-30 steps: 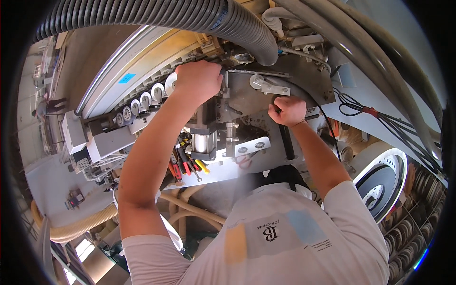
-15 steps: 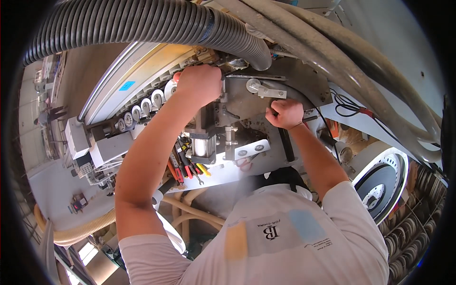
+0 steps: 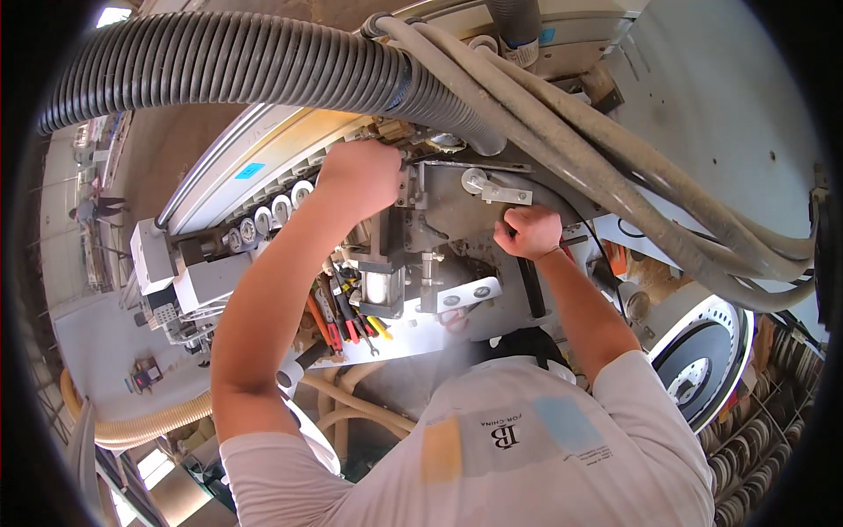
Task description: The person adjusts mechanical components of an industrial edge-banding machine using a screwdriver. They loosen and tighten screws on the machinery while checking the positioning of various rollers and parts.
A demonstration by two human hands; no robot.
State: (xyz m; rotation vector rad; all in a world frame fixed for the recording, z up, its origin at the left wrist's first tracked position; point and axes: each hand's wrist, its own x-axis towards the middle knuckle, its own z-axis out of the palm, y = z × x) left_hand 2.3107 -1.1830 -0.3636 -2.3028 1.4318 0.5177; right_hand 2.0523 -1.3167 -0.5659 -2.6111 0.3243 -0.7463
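Observation:
My left hand (image 3: 362, 178) reaches into the machine beside a row of white rollers (image 3: 280, 209). It is curled into a fist, back up; its fingertips and whatever they hold are hidden. My right hand (image 3: 531, 232) is closed at the right of the metal plate, just below a small bracket with a roller (image 3: 505, 192). The upper end of a black bar (image 3: 531, 285) meets the underside of this hand, but I cannot tell whether the fingers wrap it. Between my arms stands a metal cylinder (image 3: 378, 288) in a dark frame.
Several hand tools with red and yellow handles (image 3: 349, 327) lie beside my left forearm. A thick ribbed hose (image 3: 237, 60) and grey cables (image 3: 562, 119) arch over the far side. A white-rimmed wheel (image 3: 702, 356) stands at the right. Tan hoses (image 3: 360, 406) run below the machine's edge.
The view has shifted slightly, so the machine sits lower in the picture. Something red that showed beside my left fist is no longer visible. My right hand stays near the small bracket.

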